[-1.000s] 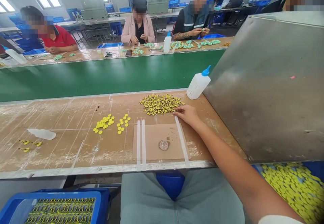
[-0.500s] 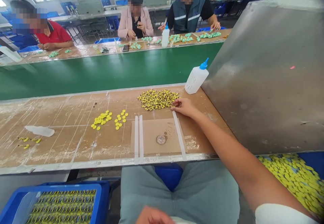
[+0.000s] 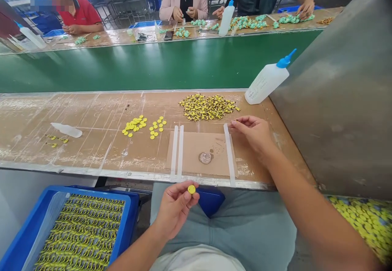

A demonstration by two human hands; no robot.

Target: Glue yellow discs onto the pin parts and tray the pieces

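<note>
My left hand [image 3: 176, 209], low in front of my lap, pinches a small round yellow disc [image 3: 191, 189] between thumb and fingers, its flat face up. Over the table, my right hand [image 3: 252, 134] is closed in a pinch at the upper right of a taped cardboard sheet [image 3: 192, 144]. A tiny yellow-and-dark piece [image 3: 237, 121] shows at its fingertips, mostly hidden. Just beyond it lies a pile of small yellow-and-black pieces [image 3: 206, 107]. A small round clear dish [image 3: 205, 157] sits on the cardboard. Loose yellow discs [image 3: 134, 125] lie to the left in two groups.
A white squeeze bottle [image 3: 266, 84] with a blue nozzle leans by a metal panel [image 3: 339, 99] at right. At lower left stands a blue crate [image 3: 132, 209] of yellow-black parts; yellow discs [image 3: 361, 222] fill a container at lower right. Co-workers sit beyond the green belt [image 3: 137, 67].
My left hand has risen into view with a yellow disc in its fingers. My right hand has drawn back slightly from the pile's edge. The camera view has tilted down.
</note>
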